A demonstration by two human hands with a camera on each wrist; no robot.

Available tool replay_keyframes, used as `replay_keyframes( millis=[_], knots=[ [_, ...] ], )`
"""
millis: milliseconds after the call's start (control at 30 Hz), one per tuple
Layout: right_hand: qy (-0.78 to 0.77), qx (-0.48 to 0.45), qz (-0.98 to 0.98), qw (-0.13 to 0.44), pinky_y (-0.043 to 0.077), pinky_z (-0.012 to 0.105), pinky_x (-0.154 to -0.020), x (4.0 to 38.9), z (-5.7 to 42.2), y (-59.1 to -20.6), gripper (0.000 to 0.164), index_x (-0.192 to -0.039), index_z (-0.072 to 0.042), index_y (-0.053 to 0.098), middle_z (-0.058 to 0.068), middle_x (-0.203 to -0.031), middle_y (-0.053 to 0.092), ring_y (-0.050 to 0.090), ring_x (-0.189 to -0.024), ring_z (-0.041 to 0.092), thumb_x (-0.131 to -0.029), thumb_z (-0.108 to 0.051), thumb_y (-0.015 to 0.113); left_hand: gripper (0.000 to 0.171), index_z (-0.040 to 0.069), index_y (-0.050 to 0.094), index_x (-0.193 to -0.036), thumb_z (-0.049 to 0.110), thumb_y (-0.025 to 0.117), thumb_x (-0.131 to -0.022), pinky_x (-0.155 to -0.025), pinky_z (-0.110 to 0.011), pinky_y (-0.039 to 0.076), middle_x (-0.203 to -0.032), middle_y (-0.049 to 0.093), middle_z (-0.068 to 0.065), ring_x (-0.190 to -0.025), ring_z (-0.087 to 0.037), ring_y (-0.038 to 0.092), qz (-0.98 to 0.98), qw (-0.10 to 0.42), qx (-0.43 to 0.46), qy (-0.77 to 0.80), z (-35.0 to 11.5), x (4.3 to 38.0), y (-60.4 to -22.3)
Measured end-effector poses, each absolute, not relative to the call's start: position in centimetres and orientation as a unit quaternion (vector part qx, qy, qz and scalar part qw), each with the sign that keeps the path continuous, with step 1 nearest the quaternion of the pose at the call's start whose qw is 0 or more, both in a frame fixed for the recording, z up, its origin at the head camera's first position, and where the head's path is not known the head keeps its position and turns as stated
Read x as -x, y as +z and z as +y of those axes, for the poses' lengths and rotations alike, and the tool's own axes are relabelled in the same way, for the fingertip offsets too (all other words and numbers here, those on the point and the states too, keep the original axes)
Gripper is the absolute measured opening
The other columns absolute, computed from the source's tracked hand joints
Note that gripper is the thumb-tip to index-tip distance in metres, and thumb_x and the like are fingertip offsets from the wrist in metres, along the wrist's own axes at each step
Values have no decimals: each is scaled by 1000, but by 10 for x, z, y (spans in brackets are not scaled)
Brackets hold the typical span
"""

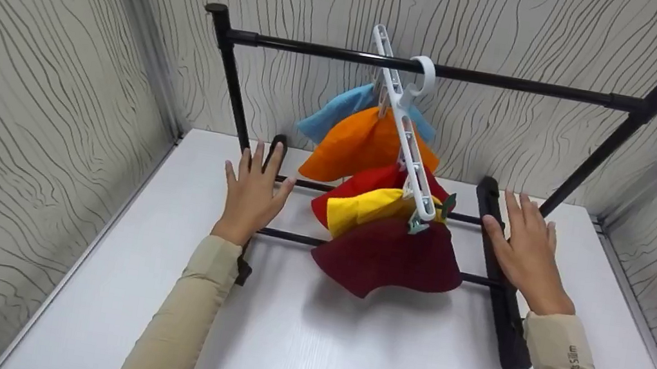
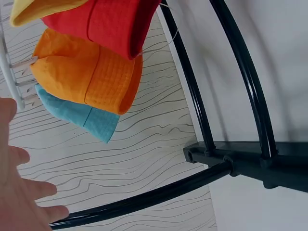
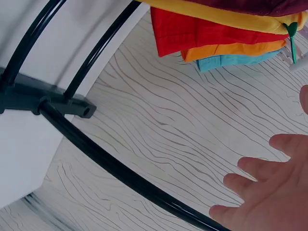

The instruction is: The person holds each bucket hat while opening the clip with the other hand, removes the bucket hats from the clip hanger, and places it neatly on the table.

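Observation:
A white clip hanger (image 1: 406, 124) hangs by its hook over the top bar of a black rack (image 1: 335, 53). Clipped along it are several bucket hats: light blue (image 1: 340, 108), orange (image 1: 367, 141), red (image 1: 361, 183), yellow (image 1: 364, 209) and, nearest me, maroon (image 1: 396, 256). My left hand (image 1: 253, 196) is spread flat, palm down, over the rack's left side, holding nothing. On the other side my right hand (image 1: 526, 253) is likewise spread, over the rack's right foot (image 1: 500, 301). In the right wrist view its fingers (image 3: 260, 168) point toward the rack's upright (image 3: 120, 166).
The rack stands on a white table (image 1: 342, 356) against a wall panel (image 1: 501, 28) with a dark wavy-line pattern. Similar panels enclose the left and right sides. Two lower bars (image 1: 288, 236) join the rack's feet beneath the hats.

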State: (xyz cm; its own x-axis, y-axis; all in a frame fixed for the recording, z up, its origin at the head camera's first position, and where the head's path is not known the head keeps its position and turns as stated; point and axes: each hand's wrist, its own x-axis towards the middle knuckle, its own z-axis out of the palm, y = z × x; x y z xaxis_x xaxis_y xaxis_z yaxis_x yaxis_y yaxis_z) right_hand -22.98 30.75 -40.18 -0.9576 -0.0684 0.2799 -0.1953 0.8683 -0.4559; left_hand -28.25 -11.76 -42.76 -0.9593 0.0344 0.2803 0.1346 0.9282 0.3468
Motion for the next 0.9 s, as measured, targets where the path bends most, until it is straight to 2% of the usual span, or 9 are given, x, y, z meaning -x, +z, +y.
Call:
replay_keyframes(
  millis=[200,300,433,533,633,767,900],
  knots=[
    [324,-97,-927,163,16,63,-113,227,305,-403,62,-153,-10,24,23,-156,24,21,-143,45,-101,-39,44,63,15,29,-152,42,48,-98,-117,-57,19,-153,37,-13,-139,-34,35,-943,199,69,-258,-112,280,-432],
    [348,-102,-916,170,25,62,-110,224,302,-402,59,-152,-13,28,21,-154,29,27,-141,43,-101,-37,46,59,14,34,-150,37,51,-98,-116,-51,25,-150,42,-11,-136,-31,40,-927,218,80,-293,-109,277,-433],
    [368,-105,-905,184,30,62,-106,220,301,-402,55,-150,-12,33,21,-149,39,36,-136,41,-101,-32,48,56,14,38,-148,34,53,-98,-115,-48,30,-150,43,-9,-136,-30,41,-913,206,99,-339,-104,272,-434],
    [385,-105,-899,179,30,58,-109,217,299,-403,53,-148,-11,37,19,-146,45,40,-135,38,-101,-30,49,56,15,38,-148,35,54,-97,-114,-47,31,-150,43,-6,-137,-27,41,-907,185,110,-361,-102,269,-437],
    [400,-99,-898,157,33,35,-114,215,296,-403,54,-149,-15,36,14,-146,46,42,-134,33,-100,-33,50,56,18,38,-148,37,53,-97,-114,-46,32,-150,43,-4,-137,-24,40,-903,170,119,-377,-99,267,-440],
    [422,-102,-891,128,33,7,-103,213,289,-404,54,-149,-20,35,7,-147,47,46,-133,21,-100,-33,51,56,21,37,-149,37,53,-98,-114,-47,32,-149,43,-3,-137,-23,40,-891,165,132,-403,-97,263,-441],
    [449,-120,-879,107,33,7,-104,214,279,-408,54,-149,-22,36,6,-146,47,47,-128,3,-99,-29,54,55,22,37,-149,36,53,-98,-113,-45,34,-149,43,-3,-137,-22,40,-878,164,145,-426,-97,258,-442]
  ],
)
